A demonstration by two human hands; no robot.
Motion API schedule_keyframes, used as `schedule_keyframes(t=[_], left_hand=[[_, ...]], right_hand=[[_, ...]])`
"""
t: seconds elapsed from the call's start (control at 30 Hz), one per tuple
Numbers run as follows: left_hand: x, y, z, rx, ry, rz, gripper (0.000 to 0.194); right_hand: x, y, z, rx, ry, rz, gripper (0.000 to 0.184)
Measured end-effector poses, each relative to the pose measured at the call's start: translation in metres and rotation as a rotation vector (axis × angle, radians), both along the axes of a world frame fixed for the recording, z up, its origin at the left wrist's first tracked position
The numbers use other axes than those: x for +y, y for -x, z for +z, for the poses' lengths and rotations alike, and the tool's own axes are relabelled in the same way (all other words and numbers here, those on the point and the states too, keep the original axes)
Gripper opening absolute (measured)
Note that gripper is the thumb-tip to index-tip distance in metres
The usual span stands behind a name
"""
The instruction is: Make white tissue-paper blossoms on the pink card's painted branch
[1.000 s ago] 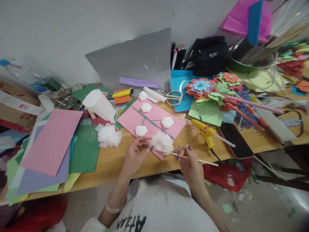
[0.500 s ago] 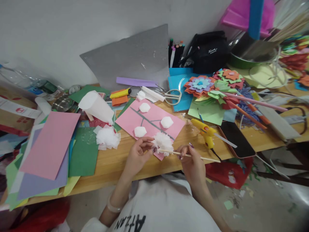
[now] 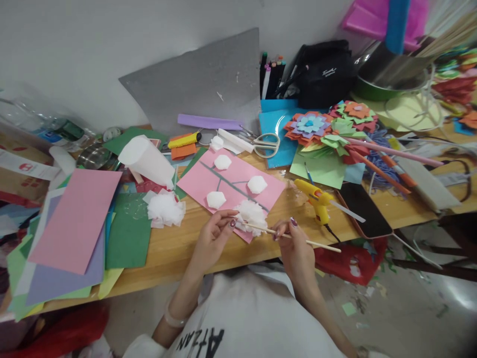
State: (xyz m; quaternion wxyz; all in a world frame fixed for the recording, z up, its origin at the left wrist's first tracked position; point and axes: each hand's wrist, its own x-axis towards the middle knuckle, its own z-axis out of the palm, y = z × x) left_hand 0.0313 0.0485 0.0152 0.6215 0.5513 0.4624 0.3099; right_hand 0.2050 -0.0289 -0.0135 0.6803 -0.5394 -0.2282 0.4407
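Note:
My right hand (image 3: 296,248) pinches a thin wooden stick (image 3: 320,244), which slants up and left to the fingertips of my left hand (image 3: 213,237). Thumb and forefinger of the left hand are pressed together at the stick's far end; what is between them is too small to make out. Just beyond the stick, a ruffled white tissue-paper flower (image 3: 251,214) rests on the near corner of a pink sheet (image 3: 194,183). Dark branch lines are drawn on that sheet, with white hexagonal paper pieces (image 3: 257,185) on it. Another tissue clump (image 3: 166,209) lies left of the sheet.
Right of my hands lie a yellow glue gun (image 3: 315,196) and a phone (image 3: 367,211). Scissors (image 3: 266,145), a purple strip (image 3: 209,122) and paper flowers (image 3: 309,125) are behind. Coloured paper (image 3: 76,219) is stacked at left, beside a white roll (image 3: 147,161).
The stick's far end has shifted slightly left, from the tissue flower towards my left fingertips. My left fingers have closed nearer together. The view has tilted a little.

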Motion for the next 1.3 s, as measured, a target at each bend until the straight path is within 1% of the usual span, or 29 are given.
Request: schedule_keyframes(t=[0.17, 0.3, 0.4, 0.57, 0.73, 0.9, 1.0, 1.17, 1.23, 1.3], left_hand=[[-0.002, -0.003, -0.003, -0.085, 0.031, 0.055, 0.034], [-0.005, -0.004, -0.001, -0.077, 0.017, -0.024, 0.035], [-0.006, -0.003, 0.0, -0.078, 0.02, -0.074, 0.036], [-0.004, -0.002, -0.003, -0.109, 0.039, -0.067, 0.035], [-0.003, 0.002, -0.004, -0.135, 0.042, -0.055, 0.034], [-0.005, 0.005, -0.001, -0.156, 0.08, -0.024, 0.035], [-0.007, 0.003, -0.002, -0.182, 0.113, 0.009, 0.036], [-0.012, 0.005, -0.01, -0.112, 0.093, 0.102, 0.037], [-0.013, 0.009, -0.015, -0.085, 0.085, 0.12, 0.036], [-0.013, 0.015, -0.02, -0.068, 0.087, 0.144, 0.033]], right_hand=[[-0.002, 0.001, 0.001, 0.01, -0.019, 0.005, 0.043], [-0.003, 0.0, -0.001, 0.037, -0.03, -0.013, 0.042], [-0.003, -0.001, -0.002, 0.042, -0.012, 0.022, 0.044], [-0.003, -0.001, -0.003, 0.01, 0.009, 0.048, 0.046], [-0.003, -0.002, -0.003, -0.067, 0.039, 0.05, 0.047], [-0.005, -0.001, -0.002, -0.136, 0.059, 0.032, 0.047], [-0.008, 0.001, -0.004, -0.182, 0.066, 0.037, 0.047], [-0.013, 0.001, -0.008, -0.204, 0.069, 0.091, 0.048], [-0.014, -0.001, -0.006, -0.211, 0.049, 0.058, 0.049], [-0.014, -0.004, -0.003, -0.276, 0.043, 0.003, 0.048]])
